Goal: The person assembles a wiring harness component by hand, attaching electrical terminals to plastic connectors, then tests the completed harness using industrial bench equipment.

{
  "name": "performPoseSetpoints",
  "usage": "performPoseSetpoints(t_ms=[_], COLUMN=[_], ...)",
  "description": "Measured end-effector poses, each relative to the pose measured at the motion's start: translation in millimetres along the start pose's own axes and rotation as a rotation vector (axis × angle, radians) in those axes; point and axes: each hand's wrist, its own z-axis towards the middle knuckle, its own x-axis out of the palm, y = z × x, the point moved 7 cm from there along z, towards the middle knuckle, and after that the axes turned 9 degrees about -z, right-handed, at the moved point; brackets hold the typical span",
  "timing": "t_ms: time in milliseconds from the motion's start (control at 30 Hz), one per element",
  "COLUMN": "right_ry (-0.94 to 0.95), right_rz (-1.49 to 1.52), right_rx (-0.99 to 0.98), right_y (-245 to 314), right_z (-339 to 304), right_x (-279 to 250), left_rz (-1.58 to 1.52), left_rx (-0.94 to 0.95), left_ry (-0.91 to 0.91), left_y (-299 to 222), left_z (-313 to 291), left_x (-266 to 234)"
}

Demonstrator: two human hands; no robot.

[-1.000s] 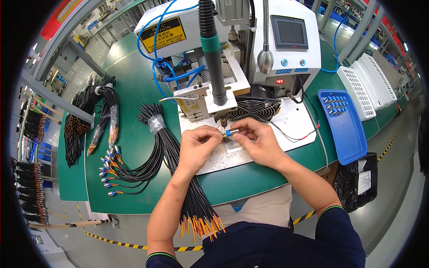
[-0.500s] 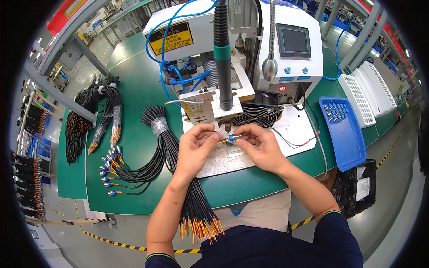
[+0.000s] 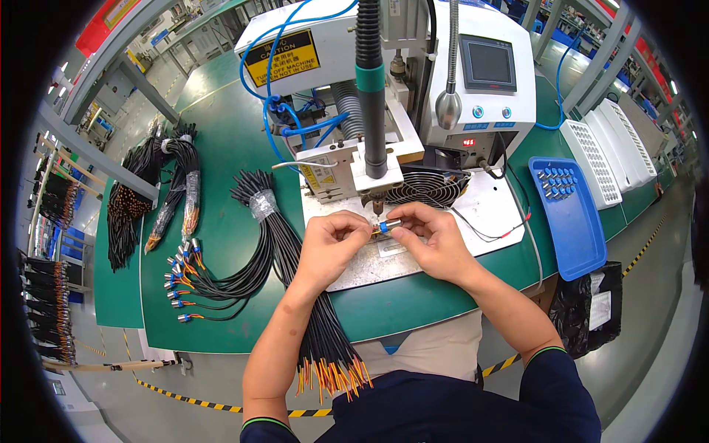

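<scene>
Near the soldering tip (image 3: 378,208), pinches blue-ringed metal connector (image 3: 385,227) with right hand (image 3: 434,245), thin yellow wire (image 3: 375,232) with left hand (image 3: 334,242). Probably handles light, stiff, slightly slippery; better to grip at the barrel.

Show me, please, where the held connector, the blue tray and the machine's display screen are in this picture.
Connector (image 3: 388,225): head view, on its blue-and-silver body.
Blue tray (image 3: 577,240): head view, on its bare floor.
Display screen (image 3: 489,63): head view, on the middle of its dark panel.
</scene>
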Motion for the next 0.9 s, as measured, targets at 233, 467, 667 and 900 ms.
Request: performPoseSetpoints(t_ms=[233, 467, 667, 900], right_ry=[-0.006, -0.012, -0.012, -0.02], right_rz=[-0.014, -0.015, -0.021, -0.032], right_rx=[0.008, 0.001, 0.004, 0.0], right_y=[0.3, -0.7, 0.4, 0.4], right_z=[-0.7, -0.2, -0.8, -1.4], right_x=[-0.1, 0.2, 0.1, -0.6], left_rz=[-0.004, -0.001, 0.003, -0.022], left_rx=[-0.034, 0.0, 0.002, 0.008], left_ry=[-0.008, -0.024, -0.033, -0.036], left_y=[3.7, 4.7, 3.4, 3.4], left_z=[1.3, 1.8, 1.0, 0.9], left_x=[1.1, 0.8, 1.7, 2.2])
